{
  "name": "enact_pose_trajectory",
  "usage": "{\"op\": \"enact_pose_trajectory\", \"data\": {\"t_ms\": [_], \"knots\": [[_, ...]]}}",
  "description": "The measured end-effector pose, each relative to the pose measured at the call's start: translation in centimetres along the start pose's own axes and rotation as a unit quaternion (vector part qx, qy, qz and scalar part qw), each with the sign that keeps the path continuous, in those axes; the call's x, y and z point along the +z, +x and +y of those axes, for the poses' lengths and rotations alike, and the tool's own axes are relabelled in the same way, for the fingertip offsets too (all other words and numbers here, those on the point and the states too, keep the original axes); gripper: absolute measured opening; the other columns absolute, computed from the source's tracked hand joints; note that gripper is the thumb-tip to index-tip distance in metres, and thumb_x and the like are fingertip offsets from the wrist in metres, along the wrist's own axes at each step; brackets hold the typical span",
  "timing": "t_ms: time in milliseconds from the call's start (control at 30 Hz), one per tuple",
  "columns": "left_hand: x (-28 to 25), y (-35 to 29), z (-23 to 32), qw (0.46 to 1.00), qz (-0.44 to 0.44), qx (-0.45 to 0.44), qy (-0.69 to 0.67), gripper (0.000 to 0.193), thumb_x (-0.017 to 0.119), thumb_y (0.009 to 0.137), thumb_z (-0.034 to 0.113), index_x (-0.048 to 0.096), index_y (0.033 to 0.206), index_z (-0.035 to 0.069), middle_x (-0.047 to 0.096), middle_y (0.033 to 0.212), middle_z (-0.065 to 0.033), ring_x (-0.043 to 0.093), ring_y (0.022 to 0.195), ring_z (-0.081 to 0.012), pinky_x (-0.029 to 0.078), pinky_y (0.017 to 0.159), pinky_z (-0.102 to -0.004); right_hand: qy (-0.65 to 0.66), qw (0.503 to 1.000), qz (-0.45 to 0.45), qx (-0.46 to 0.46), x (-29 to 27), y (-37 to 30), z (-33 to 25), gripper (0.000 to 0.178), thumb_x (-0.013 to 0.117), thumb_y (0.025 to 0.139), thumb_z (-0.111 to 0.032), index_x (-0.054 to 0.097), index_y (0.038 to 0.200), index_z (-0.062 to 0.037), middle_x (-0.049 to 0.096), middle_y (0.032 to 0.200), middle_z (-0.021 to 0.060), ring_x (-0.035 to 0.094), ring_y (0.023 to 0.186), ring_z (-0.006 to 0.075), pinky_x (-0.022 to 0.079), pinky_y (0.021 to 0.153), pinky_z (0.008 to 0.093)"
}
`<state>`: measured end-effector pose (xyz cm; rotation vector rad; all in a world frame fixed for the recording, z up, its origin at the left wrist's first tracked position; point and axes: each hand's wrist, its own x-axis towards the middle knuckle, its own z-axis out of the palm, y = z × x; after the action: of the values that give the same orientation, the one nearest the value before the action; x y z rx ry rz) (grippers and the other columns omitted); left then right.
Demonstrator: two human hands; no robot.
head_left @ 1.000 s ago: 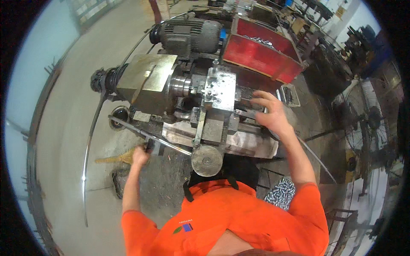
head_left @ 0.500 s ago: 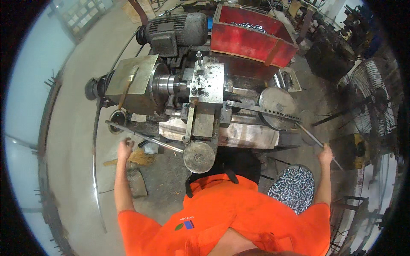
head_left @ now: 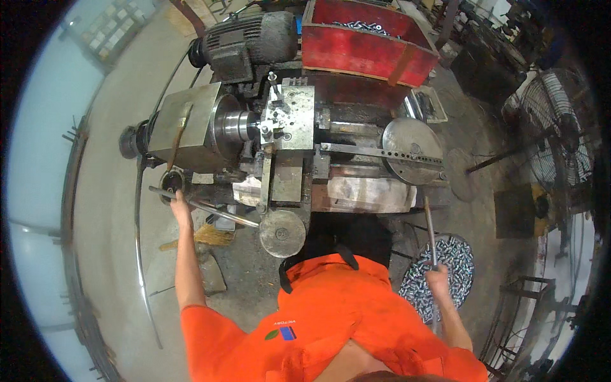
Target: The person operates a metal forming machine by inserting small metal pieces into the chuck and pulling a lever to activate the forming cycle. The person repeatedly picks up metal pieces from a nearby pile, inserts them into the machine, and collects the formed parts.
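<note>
I stand at a grey metal lathe-like machine [head_left: 286, 134]. My left hand [head_left: 180, 205] reaches forward to the left and closes on a long slanted steel lever bar [head_left: 223, 213], beside a black round cup [head_left: 170, 183]. My right hand [head_left: 439, 278] is low on the right, gripping an upright thin metal rod [head_left: 428, 223] that rises toward a round perforated disc [head_left: 410, 149]. A round handwheel [head_left: 282, 233] sits just in front of my orange shirt.
A red tray [head_left: 369, 48] holding small metal parts stands behind the machine, next to a grey motor [head_left: 248, 41]. A round basket of shiny metal pieces [head_left: 453, 261] lies by my right hand. A floor fan [head_left: 560, 134] stands at the right, a broom [head_left: 203, 235] at the left.
My right hand left the machine's top, swung down to the right and took hold of the upright rod. My left hand slid up the lever bar toward the black cup.
</note>
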<state>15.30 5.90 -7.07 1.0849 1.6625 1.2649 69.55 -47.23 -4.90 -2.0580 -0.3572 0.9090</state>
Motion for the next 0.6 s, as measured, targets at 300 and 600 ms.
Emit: {"op": "enact_pose_trajectory", "data": {"t_ms": [300, 600], "knots": [[1.0, -0.9, 0.9, 0.999, 0.010, 0.036, 0.030, 0.047, 0.049, 0.085, 0.035, 0.055, 0.097, -0.011, 0.060, 0.082, -0.0148, 0.060, 0.060, -0.0256, 0.051, 0.055, -0.0366, 0.010, 1.000, -0.008, 0.014, 3.1, -0.9, 0.8, 0.033, 0.048, 0.066, -0.007, 0.063, 0.095, -0.0015, 0.041, 0.052, -0.0035, 0.034, 0.039, 0.0067, 0.024, 0.036, 0.0246], [-0.7, 0.9, 1.0, 0.993, -0.059, -0.041, 0.098, 0.055, 0.048, 0.086, 0.038, 0.052, 0.095, -0.017, 0.060, 0.074, -0.0224, 0.064, 0.053, -0.0313, 0.054, 0.044, -0.0387, -0.038, 0.991, 0.002, -0.130, 1.8, -1.3, -1.0, 0.029, 0.059, 0.067, -0.010, 0.059, 0.094, 0.0004, 0.048, 0.065, -0.0029, 0.043, 0.054, 0.0090, 0.036, 0.047, 0.0262]]}}
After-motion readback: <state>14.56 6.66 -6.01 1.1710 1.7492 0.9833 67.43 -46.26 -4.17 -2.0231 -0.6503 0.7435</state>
